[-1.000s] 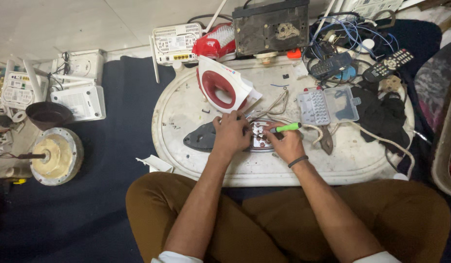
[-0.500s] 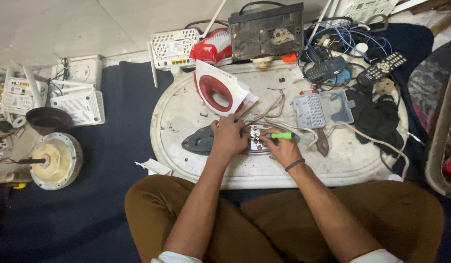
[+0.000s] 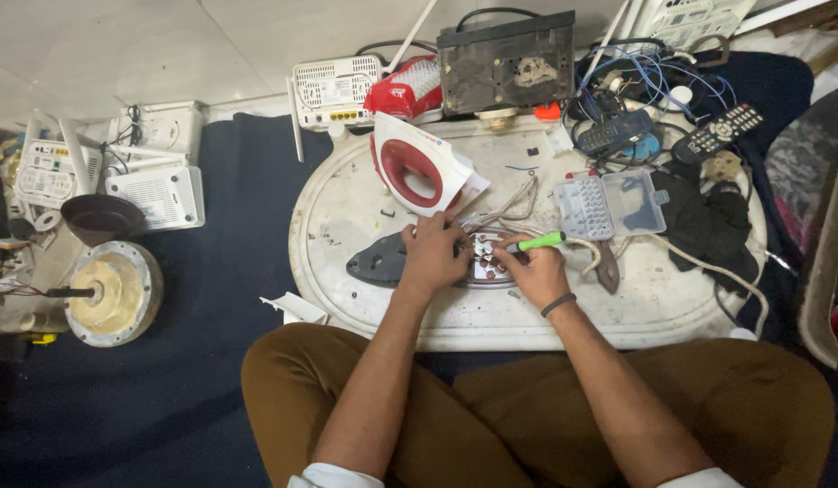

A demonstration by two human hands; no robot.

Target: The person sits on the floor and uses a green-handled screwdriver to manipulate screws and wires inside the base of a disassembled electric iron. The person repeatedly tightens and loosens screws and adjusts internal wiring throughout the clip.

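Hands meet mid-worktop over the iron soleplate: left hand presses it flat, fingers spread; right hand pinches a green screwdriver. A slipping tip could likely jab fingers or scatter screws.

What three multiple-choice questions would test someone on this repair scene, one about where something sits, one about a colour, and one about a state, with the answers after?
1. Where does the red and white iron housing stand?
A. on the floor mat
B. on the white oval tray, beyond the hands
C. on the lap

2. What colour is the screwdriver handle in the right hand?
A. green
B. red
C. black

3. How is the clear plastic parts box?
A. shut
B. upside down
C. open, lid laid flat

Answers: 1 B, it stands on the tray past the left hand. 2 A, bright green shows above the fingers. 3 C, both halves lie side by side.
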